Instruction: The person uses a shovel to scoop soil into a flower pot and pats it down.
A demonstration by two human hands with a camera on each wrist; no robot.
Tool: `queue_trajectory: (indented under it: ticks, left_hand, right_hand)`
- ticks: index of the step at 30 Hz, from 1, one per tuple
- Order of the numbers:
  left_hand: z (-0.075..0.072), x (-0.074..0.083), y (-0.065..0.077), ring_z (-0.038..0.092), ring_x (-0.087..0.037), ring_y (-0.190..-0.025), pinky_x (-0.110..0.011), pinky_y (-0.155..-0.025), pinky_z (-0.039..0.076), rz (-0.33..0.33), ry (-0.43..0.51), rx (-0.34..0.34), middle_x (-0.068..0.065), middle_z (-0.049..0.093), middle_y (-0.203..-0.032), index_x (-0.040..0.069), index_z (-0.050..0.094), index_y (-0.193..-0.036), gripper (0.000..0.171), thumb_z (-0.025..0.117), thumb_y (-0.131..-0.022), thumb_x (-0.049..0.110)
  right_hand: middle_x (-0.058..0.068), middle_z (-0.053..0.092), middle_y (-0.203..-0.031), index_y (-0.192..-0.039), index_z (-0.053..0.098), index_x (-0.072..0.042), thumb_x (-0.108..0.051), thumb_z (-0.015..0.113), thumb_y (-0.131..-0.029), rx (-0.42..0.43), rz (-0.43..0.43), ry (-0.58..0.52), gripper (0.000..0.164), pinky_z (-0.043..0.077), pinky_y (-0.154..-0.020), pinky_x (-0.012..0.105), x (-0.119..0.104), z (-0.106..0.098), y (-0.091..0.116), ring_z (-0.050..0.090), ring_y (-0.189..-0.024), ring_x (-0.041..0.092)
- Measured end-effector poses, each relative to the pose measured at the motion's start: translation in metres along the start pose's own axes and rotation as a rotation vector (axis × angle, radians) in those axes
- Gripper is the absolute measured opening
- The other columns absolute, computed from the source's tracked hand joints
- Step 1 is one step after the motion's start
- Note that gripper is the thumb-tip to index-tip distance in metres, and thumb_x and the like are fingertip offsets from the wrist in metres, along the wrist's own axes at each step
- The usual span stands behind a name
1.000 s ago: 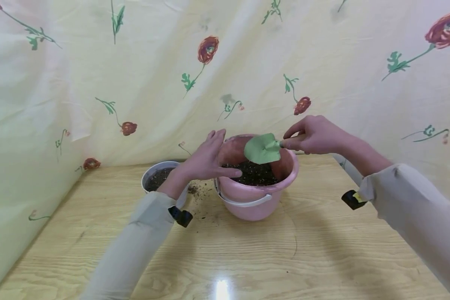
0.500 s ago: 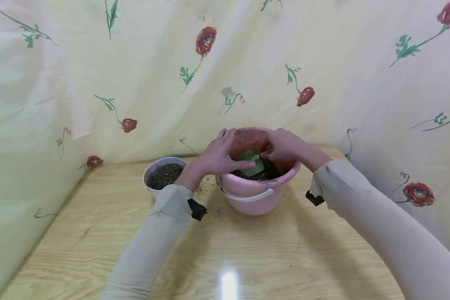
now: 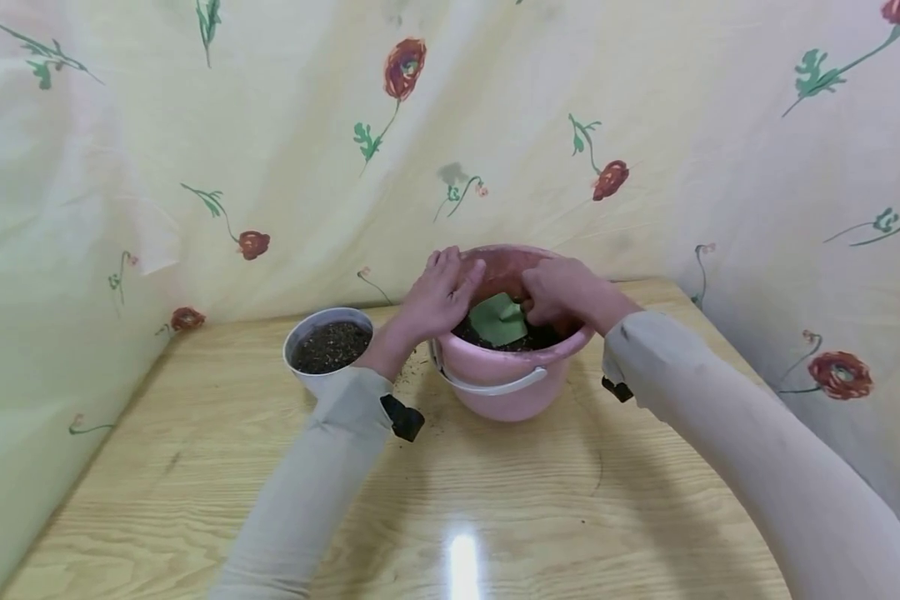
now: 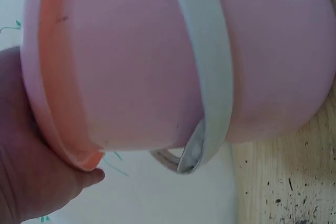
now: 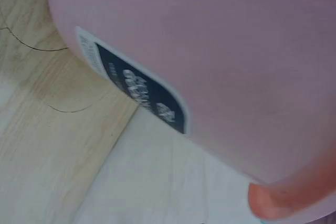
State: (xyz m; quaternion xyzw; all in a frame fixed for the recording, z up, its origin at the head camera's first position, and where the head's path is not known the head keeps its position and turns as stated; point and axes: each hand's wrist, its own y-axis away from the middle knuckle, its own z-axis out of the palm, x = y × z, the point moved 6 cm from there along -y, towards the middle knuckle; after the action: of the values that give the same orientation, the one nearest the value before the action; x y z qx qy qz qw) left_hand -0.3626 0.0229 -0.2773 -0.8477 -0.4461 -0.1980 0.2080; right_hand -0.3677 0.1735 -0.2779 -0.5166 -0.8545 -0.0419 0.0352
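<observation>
A pink bucket (image 3: 506, 392) with dark soil (image 3: 540, 337) inside stands on the wooden table, its pale handle (image 3: 495, 387) hanging down in front. At the bucket's left rim, my left hand (image 3: 437, 300) grips the edge; in the left wrist view a fingertip (image 4: 93, 177) curls over the outside of the rim. My right hand (image 3: 558, 287) reaches down into the bucket and holds a green hand trowel (image 3: 499, 321) by its handle, mostly hidden by the fingers. The trowel's blade rests against the soil. The right wrist view shows only the bucket's outer wall (image 5: 220, 66) and its label (image 5: 139, 87).
A white pot (image 3: 292, 362) filled with soil stands left of the bucket, partly behind my left forearm. Soil crumbs (image 4: 278, 200) lie scattered on the table (image 3: 217, 467) between the two. Flower-patterned cloth (image 3: 307, 167) closes off the back and sides.
My right hand has lowered the trowel from above the rim into the bucket, down to the soil. My left thumb has drawn back from over the opening toward the rim.
</observation>
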Motion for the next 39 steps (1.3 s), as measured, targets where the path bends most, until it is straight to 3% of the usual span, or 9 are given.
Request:
queue_trajectory:
  ticks: [4,14,22,31,35,39]
  left_hand:
    - [0.001,-0.001,0.001,0.007,-0.028,-0.147,-0.042,-0.118,0.016,-0.040,-0.051,0.015,-0.017,0.014,-0.159,-0.003,0.014,-0.152,0.068,0.019,-0.105,0.046]
    - [0.003,-0.001,-0.002,0.008,-0.028,-0.147,-0.038,-0.118,0.014,-0.055,-0.159,-0.016,-0.018,0.015,-0.159,-0.003,0.014,-0.152,0.070,0.017,-0.104,0.048]
    - [0.005,-0.002,-0.003,0.008,-0.026,-0.147,-0.036,-0.118,0.013,-0.058,-0.160,-0.034,-0.016,0.013,-0.159,-0.002,0.012,-0.153,0.071,0.017,-0.104,0.050]
    - [0.000,-0.003,-0.001,0.006,-0.026,-0.148,-0.036,-0.119,0.011,-0.064,-0.154,-0.035,-0.016,0.012,-0.160,-0.001,0.012,-0.153,0.073,0.016,-0.103,0.052]
    - [0.003,-0.003,-0.002,0.006,-0.026,-0.148,-0.036,-0.119,0.011,-0.058,-0.160,-0.039,-0.015,0.011,-0.160,-0.001,0.013,-0.153,0.074,0.016,-0.103,0.053]
    - [0.006,-0.004,-0.005,0.006,-0.025,-0.148,-0.036,-0.118,0.012,-0.054,-0.166,-0.045,-0.015,0.012,-0.160,-0.001,0.013,-0.153,0.076,0.015,-0.102,0.055]
  right_hand:
    - [-0.001,0.050,-0.059,-0.061,0.053,-0.012,-0.016,0.063,-0.075,0.027,-0.075,-0.049,0.018,0.041,-0.060,0.032,-0.002,0.006,-0.004,0.047,-0.058,0.017]
    - [-0.007,0.055,-0.057,-0.059,0.064,-0.015,-0.017,0.063,-0.076,-0.034,-0.145,-0.172,0.016,0.044,-0.059,0.028,-0.006,0.011,-0.005,0.049,-0.057,0.010]
    - [-0.004,0.069,-0.078,-0.080,0.075,-0.016,-0.024,0.065,-0.081,-0.149,-0.081,-0.215,0.013,0.051,-0.072,0.032,-0.004,0.016,-0.003,0.060,-0.071,0.011]
    - [0.002,0.069,-0.099,-0.099,0.072,-0.011,-0.032,0.065,-0.087,-0.299,-0.023,-0.343,0.025,0.049,-0.084,0.035,-0.006,0.018,-0.002,0.061,-0.092,0.018]
    - [0.002,0.066,-0.093,-0.094,0.073,-0.011,-0.031,0.062,-0.089,-0.369,-0.029,-0.450,0.023,0.049,-0.073,0.031,-0.008,0.019,0.002,0.060,-0.082,0.016]
    - [-0.004,0.056,-0.067,-0.076,0.068,-0.010,-0.024,0.057,-0.092,-0.421,-0.067,-0.531,0.024,0.042,-0.055,0.024,-0.012,0.021,0.007,0.053,-0.059,0.009]
